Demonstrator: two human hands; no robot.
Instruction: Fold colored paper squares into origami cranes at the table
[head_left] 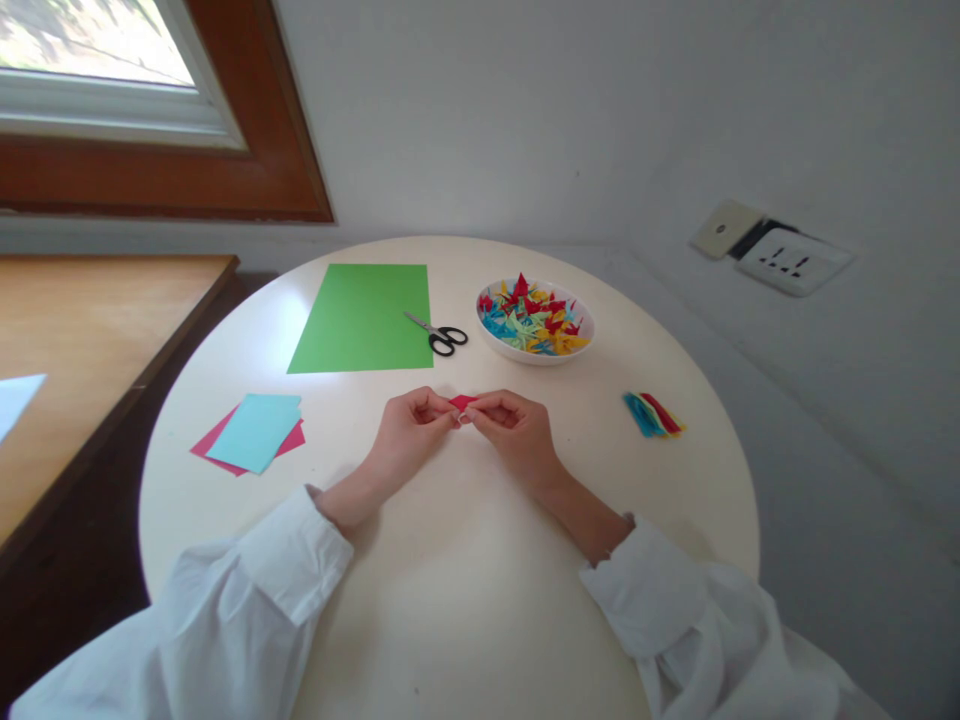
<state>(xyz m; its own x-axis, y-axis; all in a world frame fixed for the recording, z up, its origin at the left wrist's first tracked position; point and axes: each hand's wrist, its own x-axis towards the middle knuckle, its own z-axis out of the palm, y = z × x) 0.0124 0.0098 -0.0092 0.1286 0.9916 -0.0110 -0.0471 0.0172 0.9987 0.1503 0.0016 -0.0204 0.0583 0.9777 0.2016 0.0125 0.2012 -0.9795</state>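
Observation:
Between both hands, over the middle of the round table, is a small piece of folded red paper (463,402). My left hand (412,425) pinches its left side with thumb and forefinger. On the other side, my right hand (514,425) is closed on the right edge in the same kind of pinch. A pale bit shows at the paper's lower edge, too small to make out. The fingers hide much of the folds. Beyond my hands lie black-handled scissors (442,338), their blades resting on a green sheet of paper (367,320).
A white bowl (536,357) of colourful folded paper cranes stands at the back right of the white table (465,600). Light blue paper (255,430) overlaps red paper (214,442) at left. Several folded strips (654,414) lie at right. A wooden surface (97,320) adjoins at left.

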